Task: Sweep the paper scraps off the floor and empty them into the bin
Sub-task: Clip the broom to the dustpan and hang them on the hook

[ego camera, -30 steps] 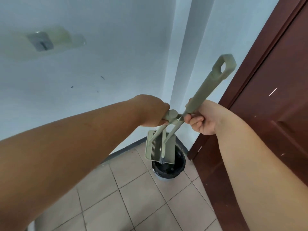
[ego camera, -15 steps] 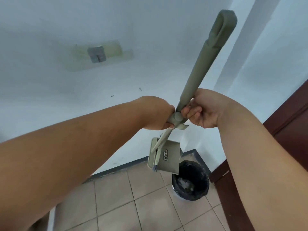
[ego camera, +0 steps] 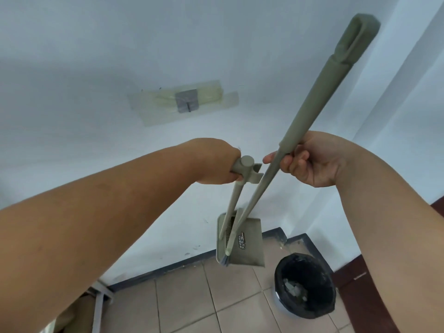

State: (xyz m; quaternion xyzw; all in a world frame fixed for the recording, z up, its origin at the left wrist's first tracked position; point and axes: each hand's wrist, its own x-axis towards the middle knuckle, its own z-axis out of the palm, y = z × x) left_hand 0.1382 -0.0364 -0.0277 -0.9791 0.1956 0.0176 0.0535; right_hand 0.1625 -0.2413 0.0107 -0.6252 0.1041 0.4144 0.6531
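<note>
At far left, low in the frame, a pale metal frame leg stands on the tiled floor. On the white wall above, a small metal hook plate sits under strips of clear tape. The left hand is curled round the grip at the top of the long-handled dustpan, which hangs clear of the floor in front of the wall, its olive pan tilted with the back facing the camera and a comb edge along its left side. A clip on the dustpan's handle top stands just beside the broom's shaft, apart from it. The right hand grips the olive broom partway down its shaft; the handle's looped end rises toward upper right, and the bristle end reaches down in front of the pan. To the right, a black-lined bin stands on the floor in the corner near a dark red door, with pale paper scraps lying inside it.
</note>
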